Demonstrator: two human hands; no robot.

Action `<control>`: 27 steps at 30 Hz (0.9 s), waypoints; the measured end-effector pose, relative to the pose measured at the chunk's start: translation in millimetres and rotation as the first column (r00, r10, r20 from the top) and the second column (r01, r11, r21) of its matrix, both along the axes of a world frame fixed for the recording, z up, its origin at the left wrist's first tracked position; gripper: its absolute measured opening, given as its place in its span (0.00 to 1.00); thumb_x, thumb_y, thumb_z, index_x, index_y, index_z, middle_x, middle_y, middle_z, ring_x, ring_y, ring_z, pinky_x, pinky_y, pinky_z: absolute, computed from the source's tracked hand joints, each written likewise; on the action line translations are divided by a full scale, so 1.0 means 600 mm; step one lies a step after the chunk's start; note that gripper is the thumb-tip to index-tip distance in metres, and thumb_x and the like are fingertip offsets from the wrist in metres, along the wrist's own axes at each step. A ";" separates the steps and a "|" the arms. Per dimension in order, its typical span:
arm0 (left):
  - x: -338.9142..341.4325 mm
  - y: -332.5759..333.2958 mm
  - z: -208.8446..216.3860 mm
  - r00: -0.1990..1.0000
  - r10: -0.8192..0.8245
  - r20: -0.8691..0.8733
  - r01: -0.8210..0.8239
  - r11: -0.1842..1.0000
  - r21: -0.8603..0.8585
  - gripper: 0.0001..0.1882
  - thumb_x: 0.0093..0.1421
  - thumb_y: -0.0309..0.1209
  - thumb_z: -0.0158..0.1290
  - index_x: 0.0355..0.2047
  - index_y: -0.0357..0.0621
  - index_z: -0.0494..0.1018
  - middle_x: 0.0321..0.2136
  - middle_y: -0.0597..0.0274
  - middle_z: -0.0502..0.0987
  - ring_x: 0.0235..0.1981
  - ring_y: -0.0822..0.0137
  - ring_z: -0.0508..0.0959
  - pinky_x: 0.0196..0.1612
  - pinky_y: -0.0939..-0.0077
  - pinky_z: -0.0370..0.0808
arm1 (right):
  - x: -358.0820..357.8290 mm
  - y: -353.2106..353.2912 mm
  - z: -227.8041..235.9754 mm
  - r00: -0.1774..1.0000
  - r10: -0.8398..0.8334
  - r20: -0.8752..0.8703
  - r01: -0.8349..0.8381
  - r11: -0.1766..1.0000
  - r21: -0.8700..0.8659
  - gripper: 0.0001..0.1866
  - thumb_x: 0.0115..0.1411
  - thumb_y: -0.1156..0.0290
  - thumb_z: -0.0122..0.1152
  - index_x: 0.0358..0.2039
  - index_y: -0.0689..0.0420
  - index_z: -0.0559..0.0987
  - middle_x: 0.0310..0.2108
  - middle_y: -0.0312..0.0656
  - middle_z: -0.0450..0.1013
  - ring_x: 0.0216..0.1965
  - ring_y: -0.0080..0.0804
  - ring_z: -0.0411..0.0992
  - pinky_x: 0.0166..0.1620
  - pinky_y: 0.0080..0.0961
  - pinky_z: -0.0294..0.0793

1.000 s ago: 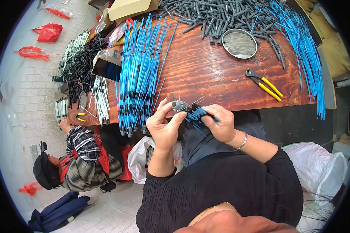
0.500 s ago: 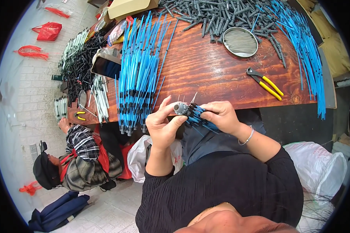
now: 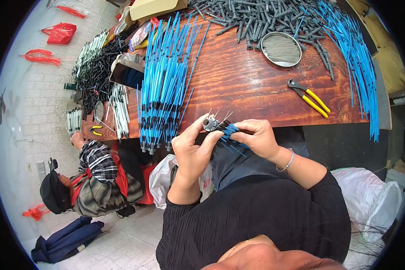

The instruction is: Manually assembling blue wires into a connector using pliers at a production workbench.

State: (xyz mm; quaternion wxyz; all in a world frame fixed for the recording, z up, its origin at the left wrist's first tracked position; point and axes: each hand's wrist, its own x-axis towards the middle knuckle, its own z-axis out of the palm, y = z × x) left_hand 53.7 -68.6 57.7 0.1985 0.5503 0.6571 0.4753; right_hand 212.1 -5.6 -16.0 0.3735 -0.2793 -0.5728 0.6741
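Note:
Over the near table edge, my left hand (image 3: 191, 150) pinches a grey, hollow-ended plastic fitting (image 3: 209, 124) between thumb and index finger. Several short blue rods (image 3: 230, 129) with dark ends are joined to the fitting and hang down toward my lap. My right hand (image 3: 258, 137) is closed on these rods just right of the fitting, its thumb and index finger pressed together. Thin metal wires (image 3: 226, 116) poke up beside the fitting. The lower ends of the rods are partly hidden by my fingers.
A large bundle of blue rods (image 3: 164, 90) lies left of my hands. Yellow-handled pincers (image 3: 309, 99) and a round dish of wires (image 3: 281, 49) sit to the right. Grey fittings (image 3: 256, 20) are heaped at the far side. A co-worker (image 3: 99, 175) works at the left.
My left index finger, raised beside the fitting before, now curls closer against it. The dark-ended rods are turned slightly in my hands. The whole view has shifted a little.

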 end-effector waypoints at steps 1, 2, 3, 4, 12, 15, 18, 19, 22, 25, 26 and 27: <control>0.002 0.001 -0.002 0.999 -0.005 0.034 0.005 1.000 0.010 0.20 0.46 0.23 0.63 0.41 0.34 0.74 0.28 0.58 0.80 0.29 0.73 0.79 0.34 0.82 0.74 | 0.002 0.000 0.002 1.000 -0.002 0.006 0.002 1.000 0.002 0.11 0.48 0.72 0.67 0.34 0.61 0.81 0.27 0.40 0.76 0.28 0.22 0.72 0.33 0.19 0.70; 0.003 0.001 -0.003 0.998 -0.011 0.067 0.010 1.000 0.021 0.20 0.46 0.23 0.63 0.41 0.34 0.74 0.28 0.58 0.80 0.29 0.74 0.78 0.34 0.82 0.74 | 0.005 0.000 0.003 1.000 -0.005 0.013 0.005 1.000 0.004 0.11 0.48 0.72 0.67 0.33 0.61 0.81 0.27 0.40 0.76 0.28 0.22 0.72 0.33 0.19 0.69; 0.004 0.002 -0.004 0.998 -0.012 0.065 0.011 1.000 0.020 0.20 0.46 0.23 0.63 0.41 0.34 0.74 0.28 0.58 0.80 0.29 0.74 0.78 0.34 0.82 0.74 | 0.007 0.000 0.003 1.000 -0.006 0.011 0.006 1.000 0.003 0.11 0.48 0.72 0.67 0.33 0.61 0.81 0.27 0.40 0.76 0.28 0.22 0.72 0.33 0.19 0.69; 0.006 0.003 -0.005 0.996 -0.022 0.090 0.020 0.999 0.025 0.19 0.46 0.22 0.62 0.41 0.33 0.74 0.28 0.57 0.80 0.29 0.74 0.78 0.34 0.82 0.74 | 0.009 0.000 0.003 1.000 -0.006 0.010 0.006 1.000 0.004 0.11 0.48 0.72 0.67 0.33 0.61 0.81 0.26 0.40 0.76 0.28 0.22 0.72 0.33 0.20 0.69; 0.014 0.006 -0.011 0.963 -0.067 0.263 0.060 0.998 0.035 0.18 0.49 0.20 0.58 0.42 0.30 0.73 0.33 0.55 0.79 0.34 0.72 0.78 0.41 0.80 0.72 | 0.015 -0.012 -0.007 0.988 -0.154 -0.013 0.153 0.973 0.174 0.10 0.48 0.72 0.67 0.31 0.62 0.81 0.26 0.41 0.76 0.27 0.24 0.72 0.31 0.20 0.70; 0.002 0.006 -0.012 0.938 -0.142 0.315 0.138 0.990 0.037 0.19 0.52 0.23 0.57 0.45 0.26 0.69 0.38 0.51 0.77 0.36 0.69 0.77 0.48 0.74 0.70 | 0.016 -0.012 -0.016 0.978 -0.196 -0.068 0.207 0.943 0.260 0.10 0.48 0.72 0.67 0.31 0.63 0.80 0.26 0.41 0.76 0.26 0.24 0.72 0.31 0.20 0.70; -0.023 0.014 -0.024 0.919 -0.379 0.110 0.365 0.922 0.133 0.18 0.53 0.29 0.57 0.42 0.29 0.73 0.35 0.53 0.78 0.35 0.67 0.78 0.52 0.64 0.66 | 0.019 0.008 -0.013 0.995 0.038 -0.090 -0.032 0.997 0.071 0.09 0.49 0.73 0.66 0.31 0.64 0.80 0.26 0.41 0.75 0.26 0.24 0.71 0.31 0.18 0.69; -0.024 0.012 -0.029 0.920 -0.377 0.111 0.362 0.923 0.133 0.18 0.53 0.29 0.57 0.42 0.29 0.73 0.35 0.53 0.78 0.35 0.67 0.78 0.52 0.64 0.66 | 0.018 0.008 -0.011 0.995 0.040 -0.090 -0.034 0.997 0.070 0.09 0.49 0.73 0.66 0.31 0.64 0.80 0.26 0.41 0.75 0.26 0.24 0.71 0.31 0.18 0.69; -0.014 0.006 -0.046 0.882 -0.329 0.338 0.275 0.941 0.197 0.22 0.57 0.34 0.52 0.47 0.29 0.67 0.36 0.52 0.77 0.38 0.63 0.76 0.57 0.57 0.58 | 0.011 0.007 -0.007 0.990 0.065 -0.122 -0.069 0.997 -0.027 0.09 0.49 0.73 0.66 0.30 0.64 0.80 0.25 0.41 0.75 0.26 0.24 0.71 0.31 0.17 0.69; 0.031 -0.004 -0.064 0.921 -0.205 0.331 0.129 0.962 0.239 0.21 0.59 0.33 0.50 0.47 0.30 0.64 0.37 0.53 0.75 0.40 0.63 0.75 0.58 0.57 0.57 | -0.005 -0.011 -0.012 0.994 0.040 -0.100 -0.045 0.998 -0.049 0.09 0.49 0.73 0.66 0.30 0.64 0.80 0.25 0.40 0.75 0.26 0.23 0.71 0.31 0.18 0.69; 0.037 -0.008 -0.067 0.933 -0.143 0.329 0.056 0.964 0.260 0.20 0.60 0.33 0.48 0.48 0.31 0.62 0.38 0.53 0.74 0.41 0.63 0.74 0.58 0.57 0.56 | -0.009 -0.016 -0.013 0.996 0.026 -0.090 -0.031 0.998 -0.060 0.09 0.49 0.73 0.66 0.30 0.64 0.80 0.25 0.40 0.75 0.26 0.23 0.71 0.31 0.18 0.69; 0.033 -0.008 -0.067 0.934 -0.139 0.330 0.051 0.964 0.261 0.20 0.60 0.33 0.48 0.48 0.31 0.62 0.38 0.53 0.74 0.41 0.63 0.74 0.58 0.57 0.56 | -0.011 -0.018 -0.012 0.996 0.031 -0.089 -0.036 0.998 -0.059 0.09 0.49 0.73 0.66 0.30 0.64 0.80 0.25 0.40 0.75 0.26 0.23 0.71 0.31 0.18 0.69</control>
